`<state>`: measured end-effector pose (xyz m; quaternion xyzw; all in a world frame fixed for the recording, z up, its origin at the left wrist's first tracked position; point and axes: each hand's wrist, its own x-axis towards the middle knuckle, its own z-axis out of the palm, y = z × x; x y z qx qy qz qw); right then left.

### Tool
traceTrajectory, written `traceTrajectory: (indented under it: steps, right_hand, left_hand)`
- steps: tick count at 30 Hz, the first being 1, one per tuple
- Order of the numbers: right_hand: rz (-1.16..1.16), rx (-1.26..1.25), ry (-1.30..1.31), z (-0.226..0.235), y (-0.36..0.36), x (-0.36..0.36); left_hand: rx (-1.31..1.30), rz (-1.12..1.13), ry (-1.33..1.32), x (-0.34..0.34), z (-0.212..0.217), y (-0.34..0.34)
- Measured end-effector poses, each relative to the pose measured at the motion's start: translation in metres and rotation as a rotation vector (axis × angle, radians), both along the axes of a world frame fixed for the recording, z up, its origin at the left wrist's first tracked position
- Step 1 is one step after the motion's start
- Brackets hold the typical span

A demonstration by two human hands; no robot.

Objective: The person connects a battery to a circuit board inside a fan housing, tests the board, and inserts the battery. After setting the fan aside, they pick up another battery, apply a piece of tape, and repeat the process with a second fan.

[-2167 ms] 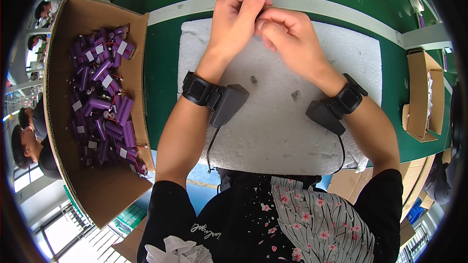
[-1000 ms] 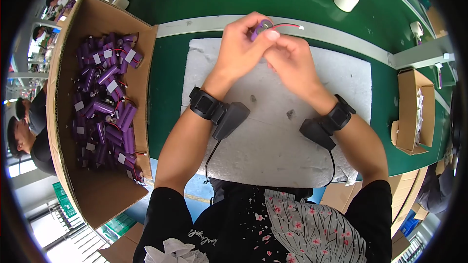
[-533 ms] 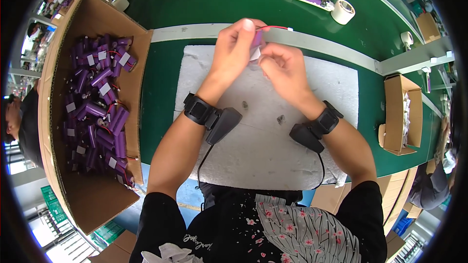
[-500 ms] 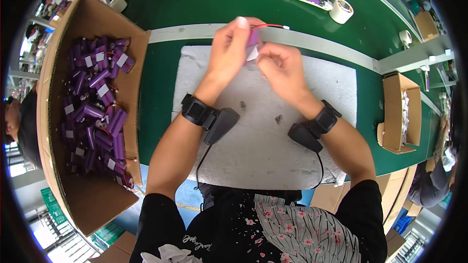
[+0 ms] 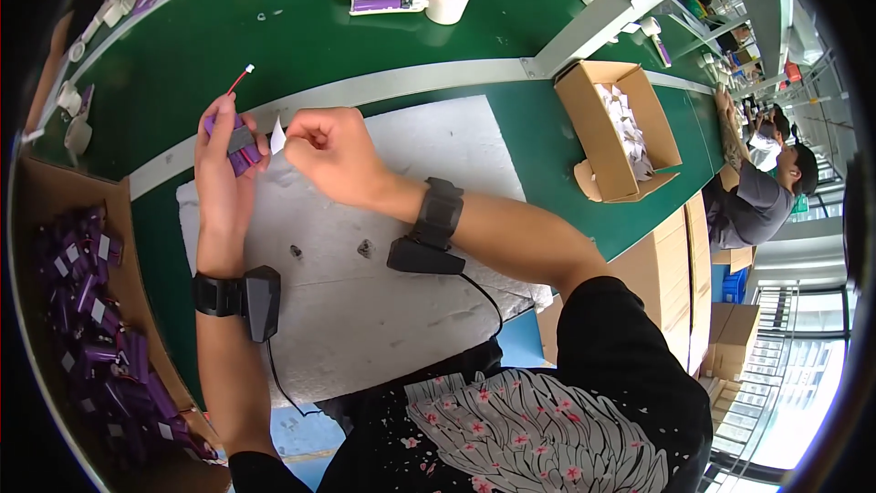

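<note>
In my left hand is a purple shrink-wrapped battery pack, held upright between thumb and fingers. A grey patch shows on its face, and a red lead with a small white plug sticks up from its top. Close by on the right, my right hand is closed in a pinch on a small white paper piece, which stands apart from the pack. Both hands are above the far left part of a whitish foam board.
At left, a large cardboard box holds many purple packs. An open carton of white scraps stands at right. White tape rolls and a purple pack lie beyond the metal rail. A person sits far right.
My view has turned to the right. My hands have moved apart; the white piece, earlier against the pack, is now away from it in my right hand, and the grey patch shows.
</note>
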<state>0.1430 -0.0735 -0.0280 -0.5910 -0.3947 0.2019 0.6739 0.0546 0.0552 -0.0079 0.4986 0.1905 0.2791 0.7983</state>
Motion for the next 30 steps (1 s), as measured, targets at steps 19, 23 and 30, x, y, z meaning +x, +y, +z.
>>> traceTrajectory:
  steps: [19, 23, 30]
  right_hand:
    - [-1.257, -0.951, -0.757, 0.118, -0.28, 0.133]
    - [-0.477, -1.075, -0.561, 0.168, -0.212, 0.045]
    - [0.777, -0.209, -1.017, 0.218, -0.116, -0.107]
  left_hand:
    - [0.015, 0.0, 0.019, 0.003, 0.014, -0.01]
    - [0.052, 0.018, 0.016, 0.01, 0.001, -0.002]
    - [0.021, 0.06, 0.001, 0.011, -0.005, -0.006]
